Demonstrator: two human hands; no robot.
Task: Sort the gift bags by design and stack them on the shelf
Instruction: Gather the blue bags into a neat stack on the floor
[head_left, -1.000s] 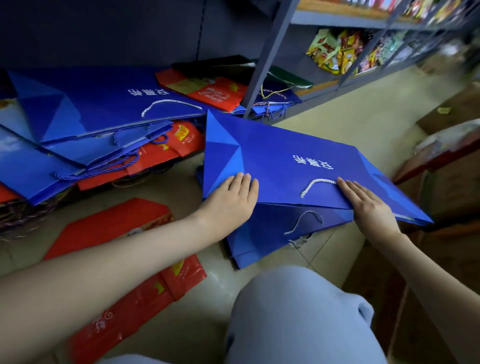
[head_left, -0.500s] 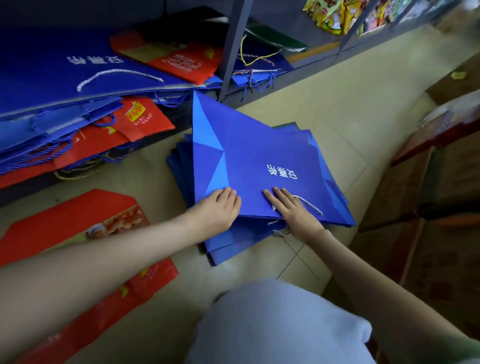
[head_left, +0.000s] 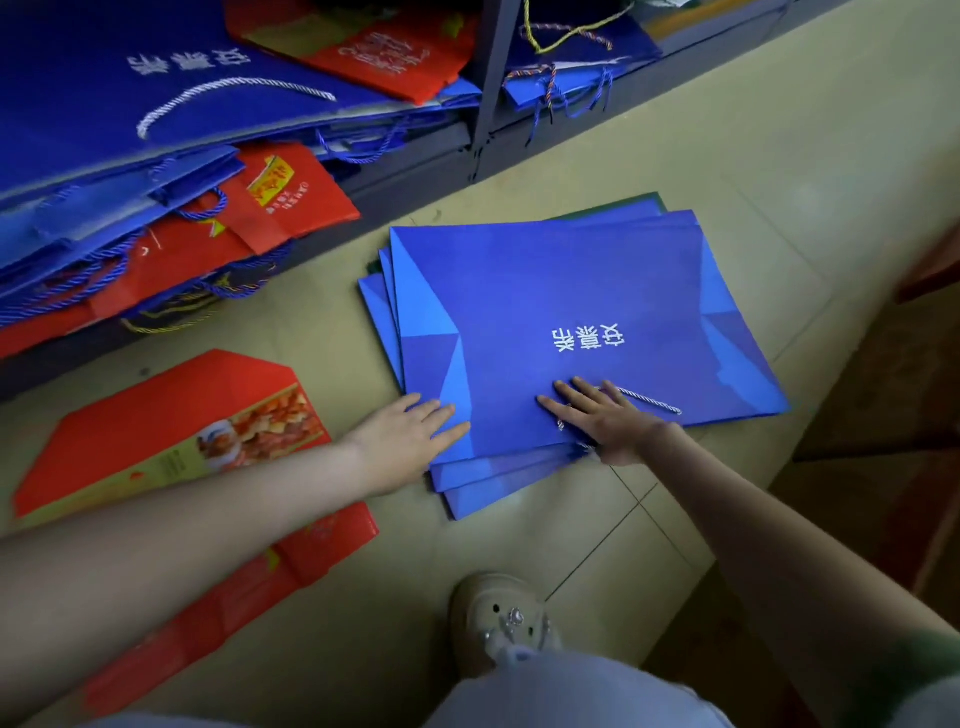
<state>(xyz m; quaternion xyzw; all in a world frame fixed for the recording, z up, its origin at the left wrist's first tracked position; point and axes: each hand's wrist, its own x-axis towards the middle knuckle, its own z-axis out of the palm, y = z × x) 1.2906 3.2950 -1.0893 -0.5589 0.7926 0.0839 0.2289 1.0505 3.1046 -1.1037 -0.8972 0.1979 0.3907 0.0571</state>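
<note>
Blue gift bags lie in a loose pile on the tiled floor as I look down from the head camera. My left hand rests flat, fingers spread, on the near left corner of the top bag; my right hand lies palm-down beside its white cord handle. Neither hand grips anything; both only press.

By my reading, the sort is partway. One blue pile is gathered but its edges are fanned, the lower bags poking out at the left and near sides, and a green edge shows at the back. A red bag lies alone on the floor to the left, apart from the pile. On the low shelf more blue and red bags are heaped together, cords tangled, so that mix looks not yet sorted. Nothing seen is neatly stacked on the shelf.

Room to move: bare floor lies right of and behind the pile. The shelf post stands just behind the pile's left corner, my shoe sits near its front edge, and brown boxes close the right side.
</note>
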